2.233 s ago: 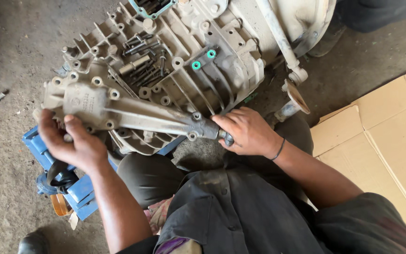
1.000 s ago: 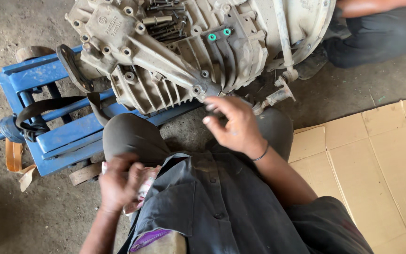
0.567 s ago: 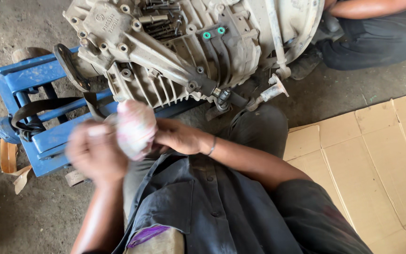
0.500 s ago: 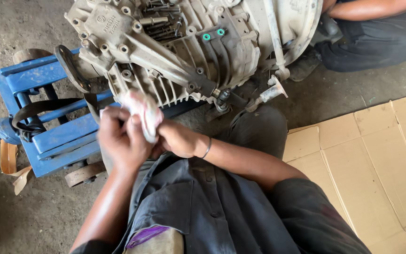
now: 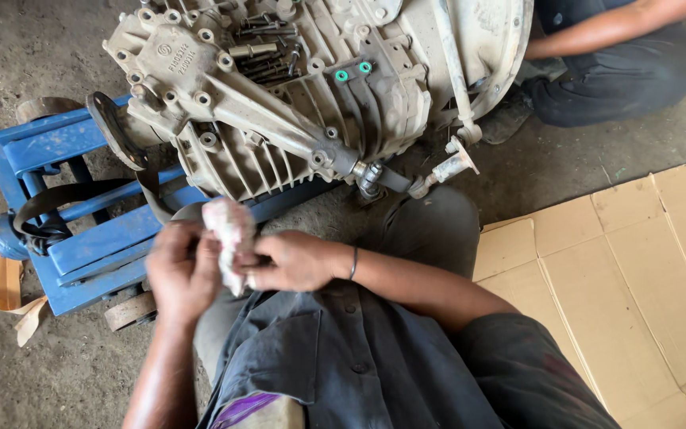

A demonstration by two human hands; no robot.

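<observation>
- Pale, pinkish-white cloth: a crumpled rag (image 5: 230, 238) sits between the two hands, held above the person's lap, just in front of the gearbox.
- The left hand (image 5: 180, 274) grips the rag from the left, fingers curled round its lower part; the hand is a little blurred.
- The right hand (image 5: 291, 260) closes on the rag from the right, fingertips pressed into the cloth; a dark band (image 5: 354, 262) circles its wrist.
- Both hands are together, clamped on the rag, touching or nearly touching each other.
- The person wears a dark grey shirt (image 5: 359, 365) and grey trousers, knees raised toward the gearbox.
- A large, pale metal gearbox (image 5: 295, 87) lies beyond the hands, ribbed along its lower side, with two green plugs (image 5: 353, 71) on top and loose bolts (image 5: 260, 48) lying in a recess.
- A dark joint and a short shaft (image 5: 383, 179) stick out at the gearbox's lower right edge, near the person's right knee.
- The gearbox rests on a blue trolley (image 5: 81, 230), with a black strap (image 5: 57, 202) looped over its frame.
- Flattened cardboard (image 5: 621, 278) lies on the concrete floor (image 5: 9, 48) to the right.
- Another person (image 5: 613, 56) in dark clothes crouches at the upper right, beside the wide end of the gearbox.
</observation>
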